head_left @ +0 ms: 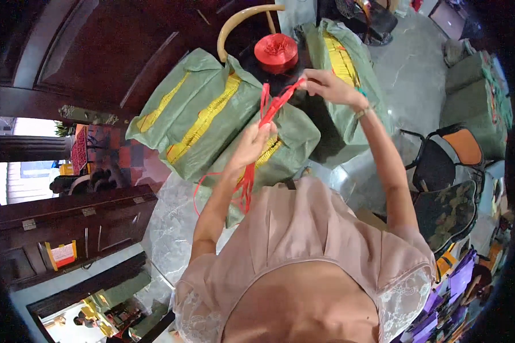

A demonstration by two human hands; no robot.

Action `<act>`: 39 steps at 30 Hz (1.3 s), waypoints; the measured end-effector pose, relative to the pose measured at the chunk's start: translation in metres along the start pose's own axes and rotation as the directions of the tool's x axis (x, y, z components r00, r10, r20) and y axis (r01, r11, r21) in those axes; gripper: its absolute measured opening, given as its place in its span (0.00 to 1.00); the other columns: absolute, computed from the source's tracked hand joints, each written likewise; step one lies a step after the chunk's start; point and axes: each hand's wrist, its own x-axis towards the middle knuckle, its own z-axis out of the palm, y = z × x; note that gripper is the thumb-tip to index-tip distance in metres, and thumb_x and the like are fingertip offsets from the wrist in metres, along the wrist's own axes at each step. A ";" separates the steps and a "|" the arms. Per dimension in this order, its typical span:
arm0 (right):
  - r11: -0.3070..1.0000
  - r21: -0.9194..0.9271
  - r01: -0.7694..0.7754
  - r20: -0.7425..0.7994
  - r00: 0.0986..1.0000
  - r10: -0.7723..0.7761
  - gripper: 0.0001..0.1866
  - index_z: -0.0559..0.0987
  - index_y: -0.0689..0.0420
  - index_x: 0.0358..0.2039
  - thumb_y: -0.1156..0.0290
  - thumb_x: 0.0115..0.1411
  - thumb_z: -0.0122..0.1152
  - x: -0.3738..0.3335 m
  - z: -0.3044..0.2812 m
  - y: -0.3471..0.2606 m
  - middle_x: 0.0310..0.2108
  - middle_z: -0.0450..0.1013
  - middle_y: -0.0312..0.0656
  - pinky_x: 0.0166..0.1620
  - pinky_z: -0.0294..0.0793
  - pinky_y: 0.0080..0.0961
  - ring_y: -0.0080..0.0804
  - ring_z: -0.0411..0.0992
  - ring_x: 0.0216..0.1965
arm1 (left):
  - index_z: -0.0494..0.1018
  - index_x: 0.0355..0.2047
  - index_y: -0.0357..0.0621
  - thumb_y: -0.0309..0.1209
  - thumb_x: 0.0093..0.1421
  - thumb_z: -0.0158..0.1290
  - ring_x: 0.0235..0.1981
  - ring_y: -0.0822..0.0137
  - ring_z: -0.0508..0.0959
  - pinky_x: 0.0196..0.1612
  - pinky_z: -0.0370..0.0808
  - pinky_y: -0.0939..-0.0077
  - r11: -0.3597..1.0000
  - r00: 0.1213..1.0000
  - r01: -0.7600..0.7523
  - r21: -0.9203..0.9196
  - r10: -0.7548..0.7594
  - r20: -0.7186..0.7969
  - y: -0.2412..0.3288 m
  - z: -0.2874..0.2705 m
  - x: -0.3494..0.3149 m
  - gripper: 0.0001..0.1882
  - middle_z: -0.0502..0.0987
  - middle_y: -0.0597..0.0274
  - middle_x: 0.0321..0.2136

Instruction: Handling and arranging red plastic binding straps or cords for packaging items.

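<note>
A bundle of red plastic ribbon stretches between my two hands, above a green woven sack. My left hand is closed round the lower part of the bundle, and loose strands hang below it. Farther up and to the right, the fingers of my right hand pinch the upper strands. A large roll of red ribbon sits just beyond, on a dark seat. Beneath my hands is the green sack with a yellow band, partly hidden by my left hand and the strands.
Another green sack with yellow bands lies to the left. A third sack stands at the right of the roll. The curved wooden chair arm rises behind. Rightward are a black and orange chair and stacked green bundles.
</note>
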 end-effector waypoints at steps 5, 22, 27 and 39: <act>0.733 0.675 0.088 -0.340 0.918 0.204 0.12 0.72 0.57 0.40 0.63 0.62 0.46 0.016 0.059 0.005 0.35 0.71 0.32 0.44 0.71 0.22 0.21 0.70 0.37 | 0.66 0.41 0.39 0.35 0.63 0.36 0.18 0.63 0.69 0.22 0.64 0.67 0.970 0.951 -0.109 0.217 0.166 -0.263 -0.001 0.025 0.019 0.15 0.67 0.56 0.16; 0.678 0.711 -0.187 0.110 0.982 0.156 0.35 0.61 0.63 0.54 0.44 0.63 0.24 0.052 0.171 -0.031 0.51 0.64 0.38 0.57 0.54 0.25 0.24 0.61 0.51 | 0.60 0.22 0.48 0.45 0.60 0.43 0.15 0.77 0.60 0.20 0.60 0.80 0.626 0.743 -0.611 -0.484 0.244 -0.623 0.084 -0.029 -0.008 0.17 0.58 0.73 0.15; 0.880 0.444 -0.169 0.626 0.761 -0.170 0.33 0.72 0.61 0.34 0.44 0.63 0.25 0.029 0.184 -0.101 0.24 0.71 0.36 0.42 0.67 0.24 0.24 0.68 0.27 | 0.60 0.22 0.47 0.25 0.52 0.43 0.12 0.77 0.52 0.15 0.51 0.83 0.597 0.279 -0.801 -0.042 0.310 -0.909 0.103 -0.136 -0.089 0.04 0.54 0.72 0.13; 0.978 0.078 -0.195 0.875 0.483 0.026 0.15 0.71 0.62 0.37 0.61 0.60 0.50 0.062 0.071 -0.051 0.19 0.62 0.29 0.22 0.60 0.15 0.14 0.58 0.19 | 0.45 0.14 0.53 0.27 0.49 0.39 0.11 0.73 0.45 0.12 0.46 0.76 0.757 -0.685 -0.447 0.476 0.053 -0.727 0.010 -0.255 -0.442 0.15 0.45 0.71 0.12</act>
